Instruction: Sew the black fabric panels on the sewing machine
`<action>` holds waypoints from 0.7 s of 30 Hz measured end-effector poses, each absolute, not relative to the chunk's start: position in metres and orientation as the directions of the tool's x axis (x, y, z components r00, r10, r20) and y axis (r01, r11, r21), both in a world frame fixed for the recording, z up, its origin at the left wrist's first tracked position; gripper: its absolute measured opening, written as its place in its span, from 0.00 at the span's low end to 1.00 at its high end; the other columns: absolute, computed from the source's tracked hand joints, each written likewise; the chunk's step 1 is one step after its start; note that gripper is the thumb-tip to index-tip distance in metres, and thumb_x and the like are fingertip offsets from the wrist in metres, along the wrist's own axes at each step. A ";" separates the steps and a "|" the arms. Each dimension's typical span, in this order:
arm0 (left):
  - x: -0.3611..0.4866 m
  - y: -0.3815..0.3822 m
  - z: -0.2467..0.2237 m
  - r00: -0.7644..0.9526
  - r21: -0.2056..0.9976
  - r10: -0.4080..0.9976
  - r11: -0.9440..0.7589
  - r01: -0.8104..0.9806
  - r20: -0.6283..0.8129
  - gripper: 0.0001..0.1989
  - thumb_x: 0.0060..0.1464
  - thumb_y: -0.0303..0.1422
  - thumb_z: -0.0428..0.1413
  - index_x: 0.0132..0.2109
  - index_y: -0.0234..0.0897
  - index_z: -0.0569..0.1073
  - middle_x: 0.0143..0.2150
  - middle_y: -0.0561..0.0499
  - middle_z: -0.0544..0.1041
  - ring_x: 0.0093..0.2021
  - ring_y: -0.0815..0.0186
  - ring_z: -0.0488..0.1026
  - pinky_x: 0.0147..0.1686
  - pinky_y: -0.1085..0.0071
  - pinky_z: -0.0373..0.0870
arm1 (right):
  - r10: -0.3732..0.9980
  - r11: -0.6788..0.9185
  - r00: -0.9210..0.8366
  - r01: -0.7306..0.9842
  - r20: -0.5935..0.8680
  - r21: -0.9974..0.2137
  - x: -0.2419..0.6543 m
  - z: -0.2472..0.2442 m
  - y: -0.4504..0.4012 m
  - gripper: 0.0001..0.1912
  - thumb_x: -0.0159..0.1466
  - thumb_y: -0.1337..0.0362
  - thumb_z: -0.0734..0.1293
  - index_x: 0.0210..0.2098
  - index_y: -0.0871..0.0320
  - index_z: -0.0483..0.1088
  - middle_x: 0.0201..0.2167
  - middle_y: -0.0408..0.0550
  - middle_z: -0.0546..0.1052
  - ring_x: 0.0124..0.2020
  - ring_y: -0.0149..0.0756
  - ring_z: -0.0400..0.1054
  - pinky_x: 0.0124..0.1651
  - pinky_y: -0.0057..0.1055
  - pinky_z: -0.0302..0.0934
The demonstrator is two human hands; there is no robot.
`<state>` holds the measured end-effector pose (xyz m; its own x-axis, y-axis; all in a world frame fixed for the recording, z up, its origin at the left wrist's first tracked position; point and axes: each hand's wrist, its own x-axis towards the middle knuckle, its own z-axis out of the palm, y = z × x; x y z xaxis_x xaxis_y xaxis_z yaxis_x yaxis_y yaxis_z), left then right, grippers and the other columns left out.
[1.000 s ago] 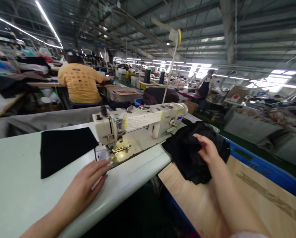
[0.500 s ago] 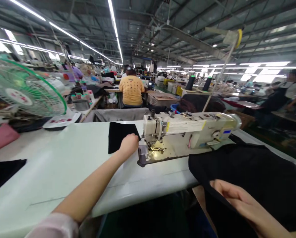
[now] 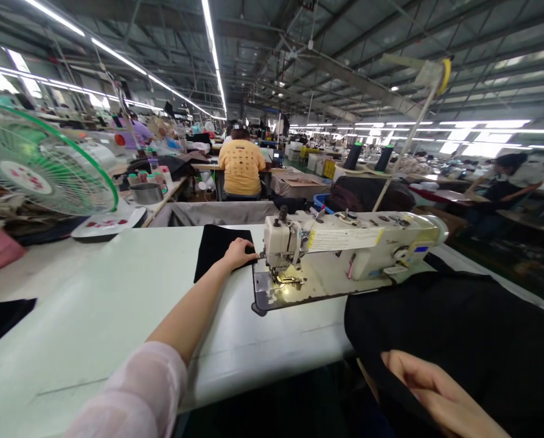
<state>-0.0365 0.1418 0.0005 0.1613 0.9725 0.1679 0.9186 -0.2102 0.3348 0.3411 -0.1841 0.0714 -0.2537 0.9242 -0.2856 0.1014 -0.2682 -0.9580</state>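
Observation:
A small black fabric piece (image 3: pixel 215 246) lies on the pale tabletop, just left of the sewing machine (image 3: pixel 345 237). My left hand (image 3: pixel 238 252) is at its right edge, thumb and fingers closing on the cloth beside the machine head. On the right, a large black fabric piece (image 3: pixel 459 328) spreads over the table's right part and hangs over the front edge. My right hand (image 3: pixel 429 386) grips its near edge, thumb against folded fingers; some fingers are hidden by the cloth. Light shines on the machine's needle plate (image 3: pixel 290 281), with no fabric under the presser foot.
At the left stands a fan (image 3: pixel 39 164) with a green rim. Another black fabric piece (image 3: pixel 2 319) lies at the table's left edge. A thread stand pole (image 3: pixel 404 146) rises behind the machine. A person in a yellow shirt (image 3: pixel 242 164) sits ahead; another person (image 3: pixel 504 182) is at far right.
My left hand has shifted slightly and its fingers have loosened from a fist-like grip; the small piece is turned a little. My right hand keeps its hold, lower in view. The person at far right has moved.

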 end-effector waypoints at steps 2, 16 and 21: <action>-0.039 0.140 0.004 0.185 0.337 0.969 -0.232 0.912 0.165 0.24 0.51 0.47 0.62 0.50 0.35 0.77 0.55 0.40 0.75 0.56 0.53 0.71 0.57 0.60 0.67 | 0.929 -0.244 -0.263 0.085 -0.258 -0.966 0.338 0.072 -0.181 0.13 0.58 0.55 0.67 0.25 0.54 0.61 0.26 0.41 0.59 0.28 0.34 0.51 0.31 0.30 0.53; 0.024 -0.042 0.076 0.602 0.519 0.710 -0.692 0.502 0.365 0.27 0.58 0.48 0.57 0.60 0.42 0.69 0.58 0.43 0.74 0.56 0.54 0.73 0.56 0.56 0.71 | 0.882 -0.381 -0.400 -0.293 -0.250 -0.877 0.304 0.090 -0.151 0.06 0.52 0.64 0.69 0.27 0.60 0.69 0.21 0.39 0.66 0.21 0.25 0.55 0.24 0.21 0.50; 0.069 -0.099 0.101 0.536 0.734 0.705 -0.645 0.212 0.465 0.13 0.60 0.43 0.57 0.39 0.38 0.78 0.36 0.48 0.80 0.37 0.61 0.77 0.39 0.67 0.75 | 0.909 -0.165 -0.402 -0.099 -0.112 -0.981 0.284 0.090 -0.140 0.12 0.60 0.55 0.67 0.30 0.58 0.73 0.23 0.42 0.72 0.25 0.32 0.65 0.32 0.29 0.64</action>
<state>0.0687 -0.0987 0.1010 0.5364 0.7045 0.4646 0.2118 -0.6453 0.7340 0.2842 -0.1400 0.0900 -0.4017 0.9089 -0.1119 -0.0993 -0.1647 -0.9813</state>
